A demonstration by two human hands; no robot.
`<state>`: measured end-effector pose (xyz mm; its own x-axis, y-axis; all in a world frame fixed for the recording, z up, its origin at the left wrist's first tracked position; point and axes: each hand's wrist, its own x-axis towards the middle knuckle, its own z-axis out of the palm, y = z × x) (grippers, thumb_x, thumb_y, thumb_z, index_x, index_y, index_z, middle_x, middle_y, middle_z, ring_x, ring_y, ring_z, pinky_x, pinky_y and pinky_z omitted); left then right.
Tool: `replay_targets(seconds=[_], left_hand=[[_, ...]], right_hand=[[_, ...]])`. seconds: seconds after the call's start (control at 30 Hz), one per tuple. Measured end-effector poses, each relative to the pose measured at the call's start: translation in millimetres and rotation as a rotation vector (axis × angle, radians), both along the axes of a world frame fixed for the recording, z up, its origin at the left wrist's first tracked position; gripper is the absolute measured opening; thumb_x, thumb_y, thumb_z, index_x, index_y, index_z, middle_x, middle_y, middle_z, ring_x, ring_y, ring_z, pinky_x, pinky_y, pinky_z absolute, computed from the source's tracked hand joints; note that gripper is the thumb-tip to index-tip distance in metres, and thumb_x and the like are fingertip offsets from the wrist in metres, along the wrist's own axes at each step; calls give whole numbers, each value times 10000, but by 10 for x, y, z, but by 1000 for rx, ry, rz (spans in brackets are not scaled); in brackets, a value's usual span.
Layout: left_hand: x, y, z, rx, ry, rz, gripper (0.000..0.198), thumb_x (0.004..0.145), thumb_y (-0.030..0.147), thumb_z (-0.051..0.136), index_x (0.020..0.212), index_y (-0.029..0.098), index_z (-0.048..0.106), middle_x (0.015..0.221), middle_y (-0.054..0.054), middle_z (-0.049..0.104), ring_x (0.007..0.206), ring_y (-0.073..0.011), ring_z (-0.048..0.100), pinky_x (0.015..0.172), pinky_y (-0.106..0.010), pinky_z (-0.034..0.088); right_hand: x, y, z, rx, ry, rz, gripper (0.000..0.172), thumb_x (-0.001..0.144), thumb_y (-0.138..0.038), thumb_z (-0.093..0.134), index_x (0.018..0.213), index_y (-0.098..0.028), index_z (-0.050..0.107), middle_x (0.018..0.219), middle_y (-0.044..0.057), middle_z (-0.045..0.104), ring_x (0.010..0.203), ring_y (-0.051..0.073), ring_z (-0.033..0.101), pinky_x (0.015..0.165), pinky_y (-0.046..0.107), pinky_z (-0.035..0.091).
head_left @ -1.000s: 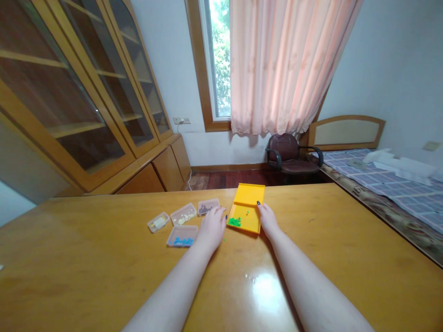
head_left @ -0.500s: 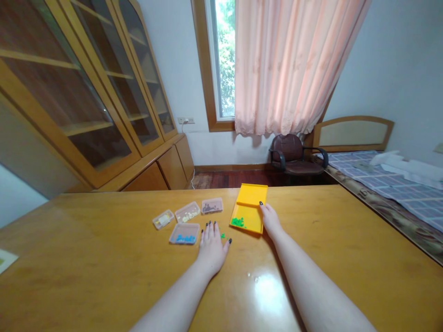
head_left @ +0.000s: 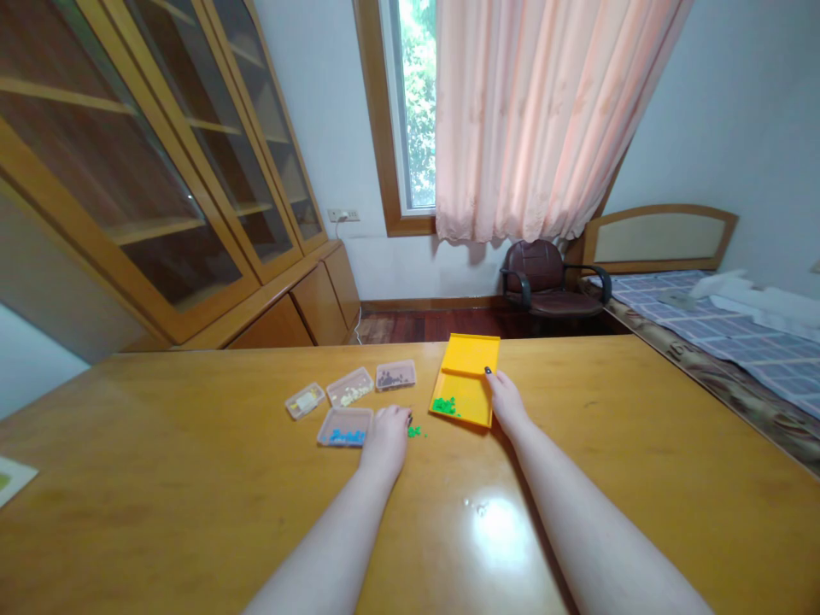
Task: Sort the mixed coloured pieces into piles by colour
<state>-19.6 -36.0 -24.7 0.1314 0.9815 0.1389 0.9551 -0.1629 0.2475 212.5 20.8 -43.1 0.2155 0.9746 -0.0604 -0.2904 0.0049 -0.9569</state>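
Note:
My right hand (head_left: pixel 507 403) grips the right edge of an open yellow plastic box (head_left: pixel 472 395), thumb over the rim near the fold. Small green pieces (head_left: pixel 445 406) are heaped in the box's near left corner. My left hand (head_left: pixel 386 434) rests on the table with its fingers curled together, and I cannot see what they hold. Just right of its fingertips lie loose green pieces (head_left: pixel 415 431). The left hand partly covers the right side of a clear tray (head_left: pixel 346 417) with blue pieces (head_left: pixel 346 436).
Behind the blue tray stand a clear tray with cream pieces (head_left: pixel 351 396), one with dark pieces (head_left: pixel 394 378) and a smaller clear box (head_left: pixel 305 401). A paper (head_left: pixel 14 481) lies at the wooden table's left edge (head_left: pixel 154 427). A chair (head_left: pixel 544 282) and bed (head_left: pixel 736 316) stand beyond.
My left hand has gone from spread flat to fingers curled in, beside the loose green pieces. My right hand keeps its grip on the yellow box. The view has shifted slightly.

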Motion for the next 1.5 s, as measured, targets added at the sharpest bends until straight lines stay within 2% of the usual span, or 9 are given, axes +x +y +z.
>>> replay_targets(seconds=[0.17,0.4,0.7,0.83,1.03,1.33,1.4,1.5], left_hand=[[37,-44,89,8,132,37,185,870,218,459,884,206,644,895,-46,642,870,-196,547,753,-304,382],[101,-93,135,71,190,52,202,882,219,429,846,178,623,878,-63,636,883,-224,534,757,-344,360],[60,-82,186,50,98,116,218,891,243,426,913,187,636,922,-60,647,899,-202,542,781,-317,370],[27,-66,147,53,65,73,218,884,286,443,902,206,645,918,-50,648,883,-192,546,775,-308,374],[55,-75,120,49,112,83,167,851,253,488,840,191,642,882,-54,648,880,-210,543,764,-323,374],[79,-52,102,37,125,118,181,872,248,459,876,167,621,905,-73,636,901,-211,534,788,-332,370],[100,-60,105,77,66,102,182,878,250,452,873,176,618,897,-63,638,889,-203,535,785,-320,375],[175,-108,121,175,-66,-4,173,882,256,453,875,195,615,897,-45,642,883,-185,537,789,-298,381]], right_hand=[[0,21,-33,16,22,17,400,632,-559,655,806,-201,616,797,40,714,759,247,654,676,341,523],[-1,20,-30,19,1,0,408,610,-563,673,771,-193,616,770,38,710,727,239,646,652,327,515],[1,10,-41,17,-22,2,411,627,-576,657,781,-197,613,775,33,708,729,234,644,658,327,514],[-5,-6,-12,13,-25,3,436,604,-597,662,773,-198,607,757,36,706,710,235,641,638,325,511],[-15,-4,-3,19,-13,4,452,595,-597,669,790,-194,609,767,34,706,715,230,638,655,329,510],[-32,-27,36,26,-13,14,460,576,-613,671,765,-199,603,784,47,712,740,249,647,666,343,514],[-41,-38,40,29,8,36,446,588,-598,672,782,-202,604,806,46,713,755,251,650,688,355,517],[-65,-55,54,42,29,72,431,600,-571,681,815,-205,611,849,45,713,790,254,653,723,364,517]])
